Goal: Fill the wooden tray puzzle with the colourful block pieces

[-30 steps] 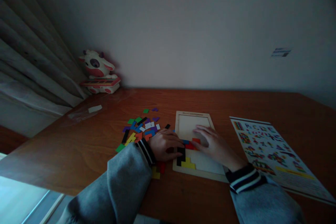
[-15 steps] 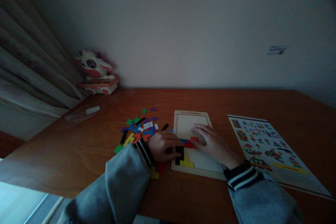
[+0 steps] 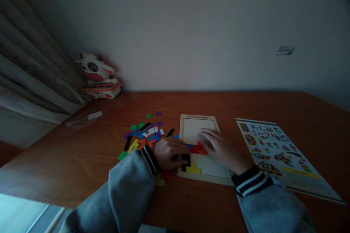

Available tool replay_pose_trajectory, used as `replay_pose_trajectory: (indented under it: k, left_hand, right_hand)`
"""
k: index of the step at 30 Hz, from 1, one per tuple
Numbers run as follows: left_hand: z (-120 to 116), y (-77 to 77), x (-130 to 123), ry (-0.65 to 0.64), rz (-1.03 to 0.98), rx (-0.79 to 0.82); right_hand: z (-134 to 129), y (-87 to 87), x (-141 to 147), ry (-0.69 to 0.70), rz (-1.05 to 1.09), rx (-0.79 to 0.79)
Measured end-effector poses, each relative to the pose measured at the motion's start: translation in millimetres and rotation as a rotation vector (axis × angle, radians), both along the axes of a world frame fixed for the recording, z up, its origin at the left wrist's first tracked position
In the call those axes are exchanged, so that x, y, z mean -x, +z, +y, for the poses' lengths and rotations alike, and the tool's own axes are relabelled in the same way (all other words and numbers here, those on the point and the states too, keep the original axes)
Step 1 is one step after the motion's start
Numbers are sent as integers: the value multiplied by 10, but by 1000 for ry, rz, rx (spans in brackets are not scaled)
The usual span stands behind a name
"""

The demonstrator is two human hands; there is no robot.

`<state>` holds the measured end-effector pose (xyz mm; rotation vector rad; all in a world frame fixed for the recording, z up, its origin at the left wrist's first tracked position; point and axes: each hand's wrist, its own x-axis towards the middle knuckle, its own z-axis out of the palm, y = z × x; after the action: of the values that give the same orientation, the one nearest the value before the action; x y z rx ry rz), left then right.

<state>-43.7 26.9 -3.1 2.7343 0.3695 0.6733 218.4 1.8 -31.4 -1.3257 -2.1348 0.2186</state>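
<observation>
— What do we see our hands doing?
— Our left hand (image 3: 171, 151) lies flat at the left edge of the puzzle board (image 3: 201, 145), fingers loose on a blue piece (image 3: 189, 146).
— And the other?
— Our right hand (image 3: 220, 149) lies spread open on the board, fingertips on the orange piece (image 3: 200, 147). The board sits mid-table, with loose pieces (image 3: 143, 134) to its left.

Cow toy (image 3: 96, 74) by the curtain (image 3: 30, 62), printed pattern sheet (image 3: 276, 153) on the wooden table (image 3: 82, 160), small label (image 3: 94, 115).
</observation>
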Motion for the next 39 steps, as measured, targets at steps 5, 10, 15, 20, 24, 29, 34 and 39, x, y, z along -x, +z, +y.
replay_pose_trajectory:
  k: [5,10,15,20,24,29,34,39]
  left_hand:
    - [-4,-4,4,6,-15,-17]
    - [-12,-23,-1,9,-17,-29]
    - [8,57,14,54,-46,-59]
    - [44,287,249,233,21,-118]
    - [-95,408,711,400,206,-141]
    - [-534,271,1384,685,356,-107]
    - [-920,-42,1591,872,390,-69]
    - [-968,-181,1402,855,376,-42]
  right_hand:
    - [0,-11,7,-15,-6,-4]
    - [-8,18,16,-13,3,19]
    - [-12,37,28,-19,25,42]
    - [5,-15,11,-28,42,51]
    - [19,-53,-7,-5,41,42]
    - [6,-7,-29,0,14,-15]
    - [-216,188,142,42,-36,-102]
    - [-718,293,695,154,-93,-110]
